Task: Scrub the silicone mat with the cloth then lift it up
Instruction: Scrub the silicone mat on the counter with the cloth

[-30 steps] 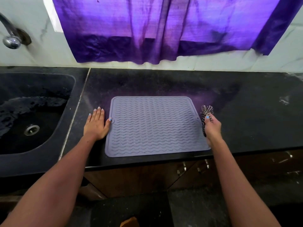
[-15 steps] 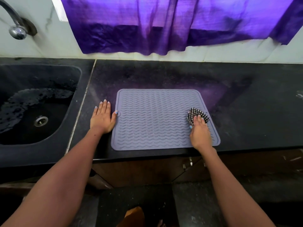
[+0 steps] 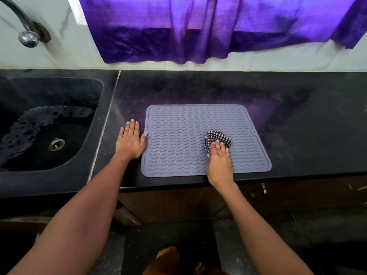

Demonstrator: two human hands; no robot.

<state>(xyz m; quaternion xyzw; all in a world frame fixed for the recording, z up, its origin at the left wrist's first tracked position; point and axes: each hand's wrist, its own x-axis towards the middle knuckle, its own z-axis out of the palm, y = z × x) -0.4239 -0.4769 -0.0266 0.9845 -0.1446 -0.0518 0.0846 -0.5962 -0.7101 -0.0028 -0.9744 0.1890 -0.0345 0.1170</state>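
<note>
A grey silicone mat [image 3: 198, 139] with a raised wavy pattern lies flat on a black stone countertop [image 3: 297, 126], in the centre of the frame, its near edge close to the counter's front edge. The person's right hand [image 3: 219, 157] rests on the right-centre part of the mat, fingers fairly straight, pressing down on a bunched black-and-white checked cloth [image 3: 217, 138]; whether the thumb hooks round the cloth cannot be told. The left hand [image 3: 130, 139] lies flat and released on the counter just beside the mat's left edge, with its thumb tip touching that edge. At the left of the frame sits a dark sink [image 3: 45, 126] with a metal drain; a tap [image 3: 25, 30] shows in the upper left. A purple curtain [image 3: 208, 26] hangs across the top.
</note>
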